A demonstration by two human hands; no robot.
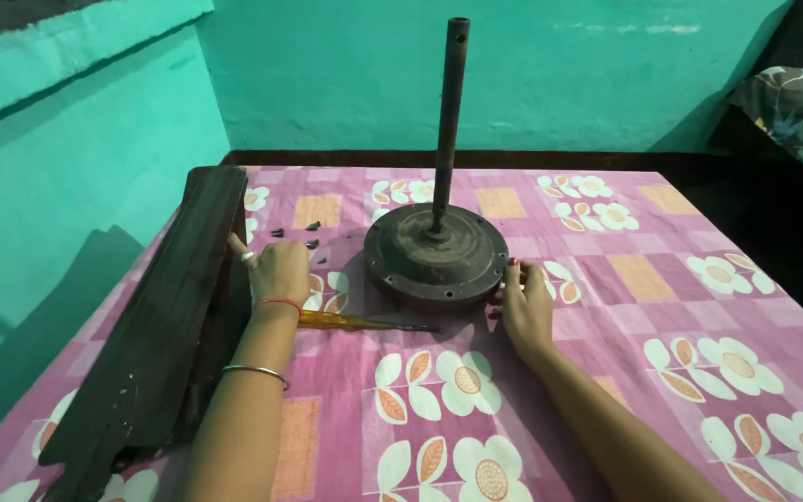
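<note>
We see the round fan motor (436,253) standing on the floral cloth (662,307), its shaft pointing straight up. Our right hand (524,305) lies flat, fingers touching its right rim; our left hand (278,270), loosely open, rests left of the motor, above a yellow-handled screwdriver (360,323), farther off.

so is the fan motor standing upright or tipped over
Upright. The round motor housing sits flat on the floral cloth, and its rod points straight up. The right hand touches its rim.
</note>
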